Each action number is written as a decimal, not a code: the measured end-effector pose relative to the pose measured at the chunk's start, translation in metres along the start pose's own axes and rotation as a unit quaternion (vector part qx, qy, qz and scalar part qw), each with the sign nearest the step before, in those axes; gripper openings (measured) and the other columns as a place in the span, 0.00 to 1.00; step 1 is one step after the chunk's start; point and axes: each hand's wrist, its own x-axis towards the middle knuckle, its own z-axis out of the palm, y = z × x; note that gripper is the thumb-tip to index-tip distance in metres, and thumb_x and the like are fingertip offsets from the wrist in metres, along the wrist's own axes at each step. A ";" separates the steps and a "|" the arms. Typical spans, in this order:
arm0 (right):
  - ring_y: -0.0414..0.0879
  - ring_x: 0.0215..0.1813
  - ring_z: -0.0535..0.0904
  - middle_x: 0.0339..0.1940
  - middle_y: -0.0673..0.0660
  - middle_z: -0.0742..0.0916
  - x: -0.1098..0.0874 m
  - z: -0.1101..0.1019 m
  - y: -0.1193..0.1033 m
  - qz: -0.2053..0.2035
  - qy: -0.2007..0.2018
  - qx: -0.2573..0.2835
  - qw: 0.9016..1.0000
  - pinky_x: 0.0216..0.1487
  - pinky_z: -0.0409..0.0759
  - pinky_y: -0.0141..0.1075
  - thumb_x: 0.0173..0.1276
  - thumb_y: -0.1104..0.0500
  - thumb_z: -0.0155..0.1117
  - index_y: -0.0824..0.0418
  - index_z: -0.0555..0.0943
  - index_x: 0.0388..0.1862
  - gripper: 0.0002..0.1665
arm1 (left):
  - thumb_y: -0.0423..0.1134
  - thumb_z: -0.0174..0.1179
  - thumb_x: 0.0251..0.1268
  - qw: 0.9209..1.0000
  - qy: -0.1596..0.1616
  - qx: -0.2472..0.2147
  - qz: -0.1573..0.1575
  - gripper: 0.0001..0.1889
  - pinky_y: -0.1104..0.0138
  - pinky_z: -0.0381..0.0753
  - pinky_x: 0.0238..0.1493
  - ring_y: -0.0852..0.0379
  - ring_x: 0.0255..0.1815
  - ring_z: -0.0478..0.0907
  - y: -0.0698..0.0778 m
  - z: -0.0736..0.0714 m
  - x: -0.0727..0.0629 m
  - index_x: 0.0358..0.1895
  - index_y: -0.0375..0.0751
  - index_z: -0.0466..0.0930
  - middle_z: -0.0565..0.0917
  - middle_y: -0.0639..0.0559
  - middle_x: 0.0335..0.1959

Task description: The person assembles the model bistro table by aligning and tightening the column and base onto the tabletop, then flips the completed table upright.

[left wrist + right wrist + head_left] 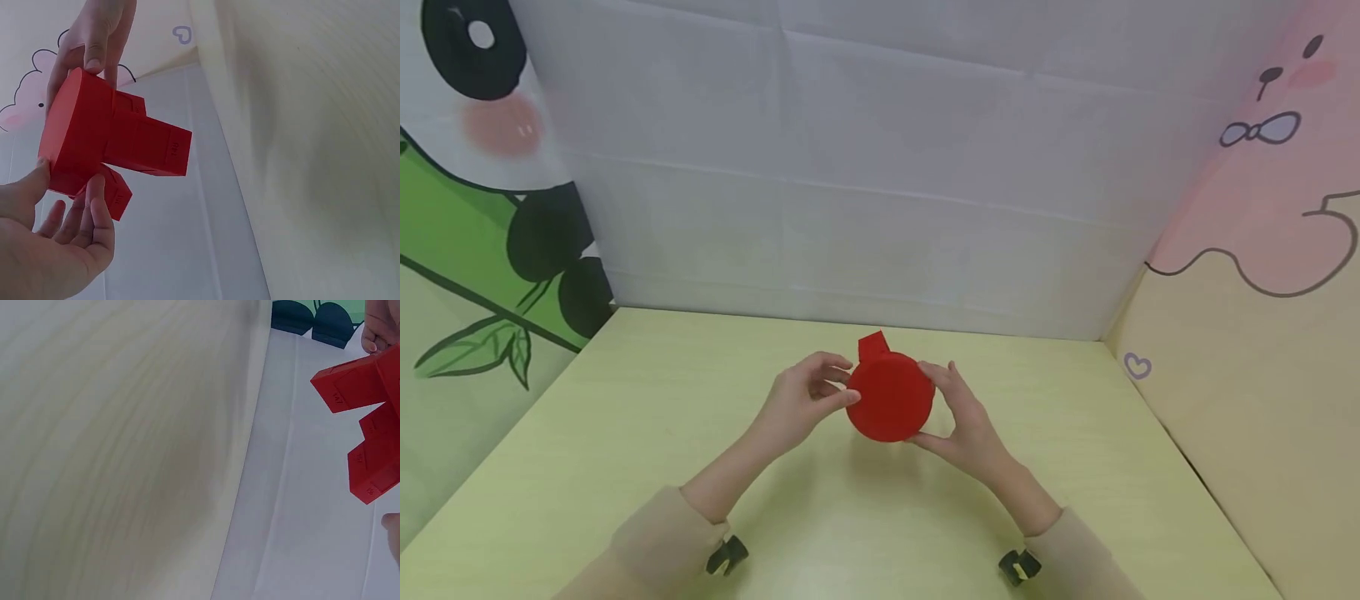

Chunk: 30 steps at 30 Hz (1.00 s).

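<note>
Both hands hold a red round piece (pixel 891 396) up over the table, its flat disc face turned toward the head camera. Several square legs (pixel 150 145) stick out from its back, with small raised marks on their ends. At its left edge, my left hand (pixel 801 396) pinches it, thumb on the disc and fingers behind, by one leg. The right hand (pixel 966 425) grips the opposite rim between spread thumb and fingers. In the right wrist view, legs (pixel 351 386) show at the right, while most of the right hand is out of frame.
A pale wooden table (pixel 700 375) spreads below the hands. Behind it hangs a white cloth wall (pixel 880 183). Printed panels stand at the left (pixel 467 317) and right (pixel 1247 375). Small black clips (pixel 727 555) show at the sleeves.
</note>
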 end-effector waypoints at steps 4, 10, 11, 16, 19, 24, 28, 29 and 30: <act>0.49 0.63 0.71 0.64 0.55 0.74 0.002 0.002 0.000 0.059 -0.003 0.012 0.998 0.71 0.57 0.50 0.45 0.61 0.79 0.59 0.62 0.70 0.53 | 0.42 0.68 0.56 1.000 0.011 0.013 0.018 0.21 0.65 0.83 0.39 0.58 0.37 0.83 0.001 0.001 0.002 0.54 0.53 0.76 0.84 0.53 0.45; 0.49 0.65 0.70 0.65 0.53 0.74 0.005 0.003 0.004 0.125 -0.011 0.035 0.991 0.62 0.71 0.51 0.48 0.59 0.78 0.55 0.61 0.71 0.53 | 0.45 0.74 0.46 0.992 -0.014 0.095 0.076 0.35 0.63 0.79 0.43 0.58 0.42 0.79 -0.006 0.001 0.009 0.62 0.52 0.72 0.81 0.57 0.49; 0.48 0.64 0.70 0.64 0.53 0.75 0.005 0.003 0.005 0.137 -0.015 0.042 0.990 0.61 0.72 0.51 0.48 0.58 0.78 0.54 0.62 0.71 0.52 | 0.45 0.75 0.45 0.991 -0.020 0.105 0.082 0.36 0.63 0.79 0.43 0.58 0.42 0.78 -0.008 0.001 0.011 0.63 0.51 0.71 0.80 0.57 0.50; 0.47 0.63 0.71 0.62 0.50 0.76 0.007 0.007 0.011 0.204 -0.038 0.072 0.975 0.63 0.68 0.56 0.49 0.53 0.78 0.51 0.63 0.70 0.51 | 0.44 0.75 0.45 0.988 -0.038 0.131 0.078 0.38 0.61 0.77 0.44 0.60 0.42 0.77 -0.017 0.002 0.018 0.64 0.51 0.69 0.80 0.58 0.49; 0.47 0.64 0.70 0.61 0.49 0.76 0.008 0.010 0.013 0.240 -0.050 0.080 0.966 0.63 0.66 0.58 0.49 0.49 0.77 0.50 0.63 0.70 0.50 | 0.45 0.74 0.46 0.987 -0.045 0.139 0.067 0.39 0.62 0.77 0.45 0.59 0.43 0.77 -0.021 0.003 0.022 0.65 0.50 0.69 0.80 0.57 0.48; 0.50 0.64 0.69 0.62 0.51 0.76 0.009 0.015 0.018 0.279 -0.059 0.083 0.955 0.63 0.65 0.59 0.49 0.48 0.77 0.53 0.65 0.68 0.48 | 0.48 0.73 0.47 0.987 -0.066 0.143 0.043 0.39 0.63 0.77 0.42 0.56 0.46 0.76 -0.030 0.003 0.029 0.66 0.48 0.68 0.80 0.55 0.48; 0.53 0.66 0.68 0.63 0.52 0.75 0.008 0.021 0.023 0.316 -0.071 0.085 0.942 0.63 0.65 0.60 0.50 0.46 0.76 0.53 0.65 0.69 0.48 | 0.49 0.71 0.49 0.985 -0.092 0.145 0.029 0.39 0.63 0.78 0.41 0.50 0.49 0.76 -0.039 0.003 0.035 0.67 0.46 0.66 0.79 0.54 0.50; 0.54 0.67 0.67 0.64 0.52 0.75 0.007 0.022 0.024 0.324 -0.074 0.088 0.939 0.63 0.65 0.60 0.51 0.46 0.75 0.53 0.65 0.69 0.48 | 0.49 0.71 0.50 0.984 -0.097 0.144 0.027 0.39 0.63 0.78 0.42 0.49 0.50 0.76 -0.042 0.003 0.036 0.67 0.45 0.66 0.79 0.53 0.50; 0.55 0.67 0.67 0.64 0.52 0.75 0.007 0.023 0.025 0.332 -0.076 0.090 0.936 0.63 0.65 0.60 0.51 0.46 0.75 0.53 0.65 0.69 0.48 | 0.49 0.71 0.50 0.984 -0.100 0.145 0.026 0.39 0.63 0.78 0.42 0.48 0.50 0.75 -0.045 0.003 0.038 0.67 0.45 0.66 0.79 0.53 0.51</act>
